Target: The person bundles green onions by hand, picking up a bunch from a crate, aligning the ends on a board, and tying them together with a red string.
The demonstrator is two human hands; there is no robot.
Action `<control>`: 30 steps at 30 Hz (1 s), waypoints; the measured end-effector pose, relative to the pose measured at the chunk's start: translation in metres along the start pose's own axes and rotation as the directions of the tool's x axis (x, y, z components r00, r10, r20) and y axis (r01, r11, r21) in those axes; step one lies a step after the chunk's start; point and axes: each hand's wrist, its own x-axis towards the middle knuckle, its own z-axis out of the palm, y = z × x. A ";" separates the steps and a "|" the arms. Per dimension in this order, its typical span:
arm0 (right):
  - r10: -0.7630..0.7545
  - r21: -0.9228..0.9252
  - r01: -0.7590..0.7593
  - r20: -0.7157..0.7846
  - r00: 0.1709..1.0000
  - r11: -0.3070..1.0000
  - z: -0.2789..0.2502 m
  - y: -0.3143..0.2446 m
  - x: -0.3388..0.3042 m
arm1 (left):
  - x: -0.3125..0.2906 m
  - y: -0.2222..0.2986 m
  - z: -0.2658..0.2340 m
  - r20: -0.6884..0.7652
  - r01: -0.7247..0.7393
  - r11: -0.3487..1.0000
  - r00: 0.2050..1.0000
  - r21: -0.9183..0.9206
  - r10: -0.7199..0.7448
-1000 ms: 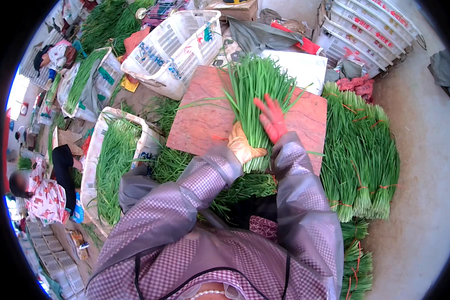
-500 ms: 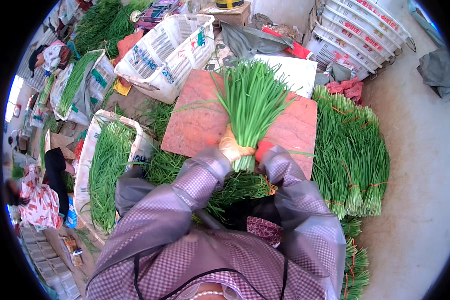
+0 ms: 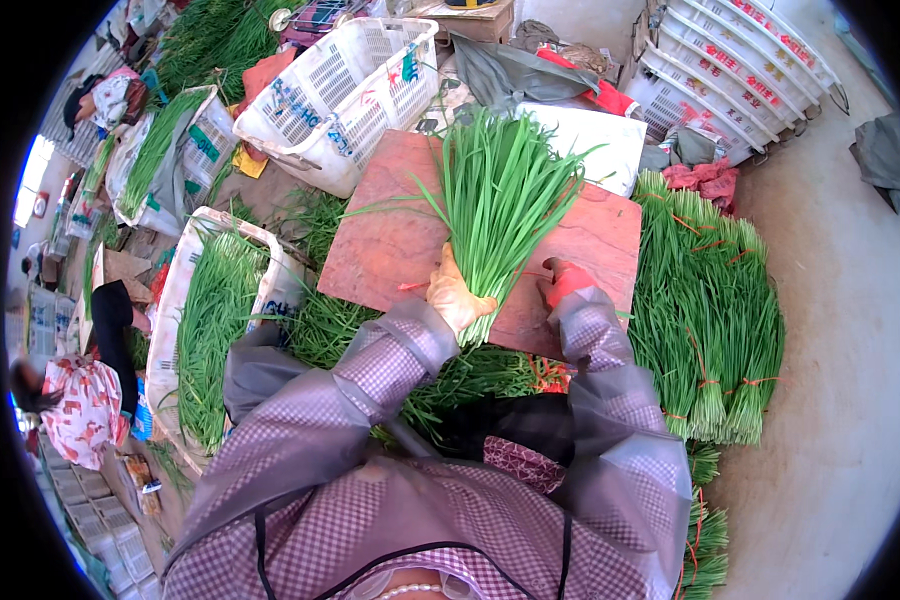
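A bunch of green garlic chives (image 3: 505,185) lies on the reddish board (image 3: 380,235), leaves pointing away from me and cut stems toward me. My left hand (image 3: 456,292), in a pale yellow-orange glove, is wrapped round it near the stem end. A thin red tie (image 3: 411,287) pokes out left of the bunch and seems to run beneath it, its other end showing on the right. There my right hand (image 3: 568,283), in a red glove, is off the bunch with fingers bent, apparently pinching that end; the fingertips are small and partly hidden.
Tied chive bundles (image 3: 715,315) are stacked right of the board. At left stands a white crate (image 3: 183,290) of loose chives; beyond the board, another white crate (image 3: 355,120). Nested white baskets (image 3: 720,75) lean at the back right. A person (image 3: 82,405) sits at far left.
My right hand has moved off the stems to the right, and the red tie now shows. The left hand still grips the bunch, which has shifted slightly left and tilted.
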 end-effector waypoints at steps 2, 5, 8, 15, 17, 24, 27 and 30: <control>-0.129 -0.117 0.127 -0.009 0.992 0.985 -0.007 0.003 0.002 | -0.003 0.007 -0.005 0.012 0.028 0.999 1.000 0.020 -0.028; -0.013 -0.042 0.012 -0.027 1.000 0.999 0.018 0.028 0.011 | -0.003 0.016 -0.004 0.028 0.022 0.999 0.999 0.036 -0.023; 0.011 0.004 -0.011 0.050 0.999 1.000 0.003 0.000 -0.008 | -0.005 0.014 -0.008 0.046 0.062 0.997 0.997 0.051 -0.064; 0.093 0.377 -0.122 0.095 0.991 0.918 -0.002 0.002 -0.039 | -0.007 0.028 -0.006 0.109 0.091 0.975 0.987 0.202 -0.114; 0.126 0.629 -0.202 0.164 0.978 0.751 -0.011 -0.015 -0.046 | -0.004 0.028 -0.007 0.139 0.076 0.964 0.984 0.253 -0.114; -0.228 0.939 -0.327 0.344 0.911 0.109 -0.028 -0.051 -0.032 | 0.012 -0.003 0.003 0.103 -0.046 0.998 0.994 0.053 0.040; -0.282 0.955 -0.222 0.273 0.920 0.198 -0.026 -0.060 -0.027 | 0.011 -0.002 0.006 0.060 -0.064 0.997 0.996 0.045 0.061; -0.267 0.879 -0.088 0.237 0.934 0.469 -0.028 -0.066 -0.022 | 0.010 0.004 0.000 0.077 -0.074 0.997 0.994 0.027 0.072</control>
